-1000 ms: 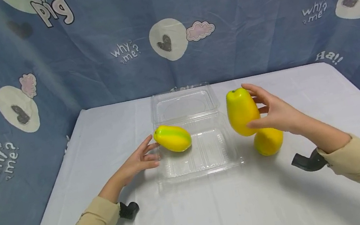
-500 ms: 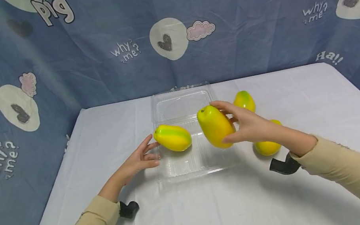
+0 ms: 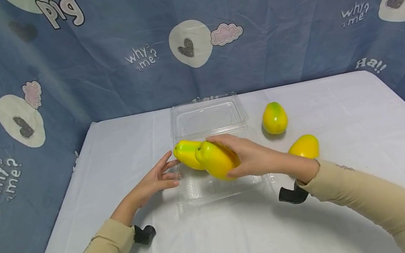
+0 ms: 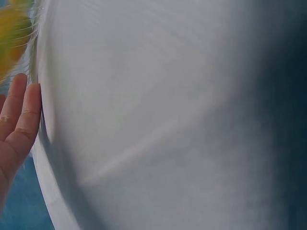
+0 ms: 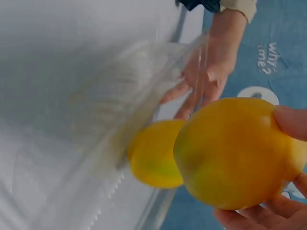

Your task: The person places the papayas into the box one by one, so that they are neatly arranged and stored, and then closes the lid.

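White counter [image 3: 222, 240]: right hand [image 3: 257, 159] grips a papaya [image 3: 216, 160] lengthwise over the tray [image 3: 233, 184], touching the papaya inside [image 3: 186, 153]; left hand [image 3: 155, 181] fingers relaxed at the tray's left edge.

head cam looks forward-down over table [image 3: 222, 240]; wrist cams close, low; all share clear tray [image 3: 197, 188].

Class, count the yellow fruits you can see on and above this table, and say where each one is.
4. One in the right hand, held fruit over the clear tray; one in the tray by the left hand; two on the cloth: far fruit, near fruit. None seems hidden.
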`<state>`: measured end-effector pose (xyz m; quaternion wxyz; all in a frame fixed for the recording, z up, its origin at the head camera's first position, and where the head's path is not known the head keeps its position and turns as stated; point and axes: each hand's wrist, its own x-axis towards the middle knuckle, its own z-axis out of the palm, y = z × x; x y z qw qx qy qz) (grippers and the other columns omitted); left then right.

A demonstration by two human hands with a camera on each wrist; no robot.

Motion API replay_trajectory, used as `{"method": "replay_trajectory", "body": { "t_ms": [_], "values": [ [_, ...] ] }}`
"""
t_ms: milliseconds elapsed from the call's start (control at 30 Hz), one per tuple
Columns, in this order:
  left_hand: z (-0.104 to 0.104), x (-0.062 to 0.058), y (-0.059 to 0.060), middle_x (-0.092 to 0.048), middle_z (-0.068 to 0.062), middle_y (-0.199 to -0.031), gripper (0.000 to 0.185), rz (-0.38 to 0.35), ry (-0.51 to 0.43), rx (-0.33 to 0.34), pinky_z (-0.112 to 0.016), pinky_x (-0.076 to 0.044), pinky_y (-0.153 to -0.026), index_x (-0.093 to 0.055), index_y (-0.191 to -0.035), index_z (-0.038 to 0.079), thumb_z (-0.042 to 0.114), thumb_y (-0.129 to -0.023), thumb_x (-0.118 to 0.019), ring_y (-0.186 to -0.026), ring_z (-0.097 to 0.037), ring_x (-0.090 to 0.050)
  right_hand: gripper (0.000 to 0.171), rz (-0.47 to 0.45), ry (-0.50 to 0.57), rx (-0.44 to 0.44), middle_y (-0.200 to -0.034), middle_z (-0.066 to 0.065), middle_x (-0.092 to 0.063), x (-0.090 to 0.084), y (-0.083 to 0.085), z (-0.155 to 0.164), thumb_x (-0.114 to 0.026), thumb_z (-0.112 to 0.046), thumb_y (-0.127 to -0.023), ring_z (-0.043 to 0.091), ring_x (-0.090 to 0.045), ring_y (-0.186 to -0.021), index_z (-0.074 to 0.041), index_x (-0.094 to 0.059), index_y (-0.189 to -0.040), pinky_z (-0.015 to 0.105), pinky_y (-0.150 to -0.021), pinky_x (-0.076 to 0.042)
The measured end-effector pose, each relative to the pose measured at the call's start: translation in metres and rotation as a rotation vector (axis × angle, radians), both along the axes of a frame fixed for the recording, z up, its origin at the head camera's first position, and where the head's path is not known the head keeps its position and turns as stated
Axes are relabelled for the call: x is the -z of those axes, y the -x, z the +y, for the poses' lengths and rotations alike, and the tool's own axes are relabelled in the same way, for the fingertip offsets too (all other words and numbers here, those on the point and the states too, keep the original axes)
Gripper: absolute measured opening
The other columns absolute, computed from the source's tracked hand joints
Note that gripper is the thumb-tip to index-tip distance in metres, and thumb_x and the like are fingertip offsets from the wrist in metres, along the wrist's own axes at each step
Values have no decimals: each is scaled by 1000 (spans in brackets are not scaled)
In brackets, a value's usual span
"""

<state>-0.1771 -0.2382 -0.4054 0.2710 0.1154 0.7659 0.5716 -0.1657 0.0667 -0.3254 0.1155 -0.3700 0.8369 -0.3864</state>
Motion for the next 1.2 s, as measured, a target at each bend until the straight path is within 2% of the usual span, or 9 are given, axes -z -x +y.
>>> {"method": "replay_trajectory", "body": {
  "t_ms": [300, 467, 667, 933, 1200],
  "values": [
    [-1, 1, 1, -14, -14, -152, 90, 2, -14, 17, -49, -36, -99, 4, -148, 20, 16, -86, -61, -125, -35, -41, 77, 32, -29, -44, -141, 13, -38, 17, 1, -21, -70, 2, -72, 29, -38, -125, -4, -33, -139, 46, -101, -34],
    [-1, 1, 1, -14, -14, -152, 90, 0, -12, 23, -50, -35, -100, 5, -148, 20, 16, -86, -60, -125, -36, -40, 74, 45, -15, -68, -141, 15, -37, 28, 0, -29, -69, 3, -73, 31, -35, -128, -3, -33, -138, 48, -104, -30],
    [-2, 1, 1, -14, -13, -152, 91, -2, -2, 27, -52, -33, -100, 5, -148, 21, 20, -85, -61, -125, -34, -41, 73, 81, -13, -99, -139, 14, -39, 40, 0, -35, -68, 3, -73, 31, -37, -125, -2, -34, -137, 48, -105, -29],
    [-3, 0, 1, -13, -11, -152, 92, -12, -3, 33, -51, -35, -99, 6, -148, 23, 21, -85, -62, -125, -33, -40, 74, 35, -24, -120, -142, 13, -36, 47, -2, -40, -68, 3, -75, 30, -34, -127, -4, -31, -139, 48, -105, -28],
    [-4, 1, 2, -13, -13, -152, 92, -5, -4, 42, -51, -35, -100, 6, -148, 23, 20, -86, -61, -125, -33, -40, 70, 56, -36, -136, -142, 10, -37, 57, -3, -42, -68, 0, -77, 29, -32, -130, -4, -35, -138, 47, -106, -24]
  ]
}}
